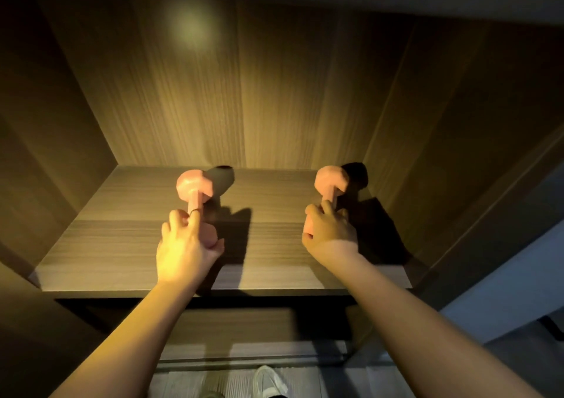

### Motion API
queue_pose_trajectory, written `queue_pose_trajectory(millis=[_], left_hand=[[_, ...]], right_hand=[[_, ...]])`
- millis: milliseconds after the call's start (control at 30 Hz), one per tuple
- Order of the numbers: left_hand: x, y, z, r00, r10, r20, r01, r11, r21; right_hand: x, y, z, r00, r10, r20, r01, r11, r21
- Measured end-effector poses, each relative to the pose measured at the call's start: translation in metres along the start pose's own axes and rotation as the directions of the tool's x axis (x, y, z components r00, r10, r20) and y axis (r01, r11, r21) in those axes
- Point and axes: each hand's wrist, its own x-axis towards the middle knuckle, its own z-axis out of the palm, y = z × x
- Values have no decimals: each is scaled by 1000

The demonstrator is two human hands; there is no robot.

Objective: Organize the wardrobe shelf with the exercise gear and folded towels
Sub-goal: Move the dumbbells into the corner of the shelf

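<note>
Two pink dumbbells lie on the wooden wardrobe shelf, handles pointing front to back. My left hand grips the near end of the left dumbbell, index finger stretched along its handle. My right hand grips the near end of the right dumbbell, close to the right side wall. The far heads of both dumbbells show; the near heads are mostly hidden under my hands. No towels are in view.
Wooden back and side walls enclose the shelf. A lower shelf sits beneath its front edge. A white shoe shows on the floor below.
</note>
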Motion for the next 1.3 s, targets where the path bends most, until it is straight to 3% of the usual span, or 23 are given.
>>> queue_pose_trajectory(millis=[233, 667, 1033, 1300], left_hand=[[8, -15, -13, 988, -130, 86, 131, 991, -10], [35, -53, -19, 982, -191, 10, 191, 982, 3], [65, -85, -23, 974, -226, 24, 220, 964, 149], [78, -100, -27, 974, -228, -4, 218, 926, 307]], right_hand=[[-4, -65, 0, 985, -159, 65, 156, 986, 57], [18, -138, 13, 924, -366, 109, 363, 931, 50], [41, -164, 22, 901, -434, 7, 433, 900, 46], [56, -171, 36, 914, -405, -23, 401, 891, 212]])
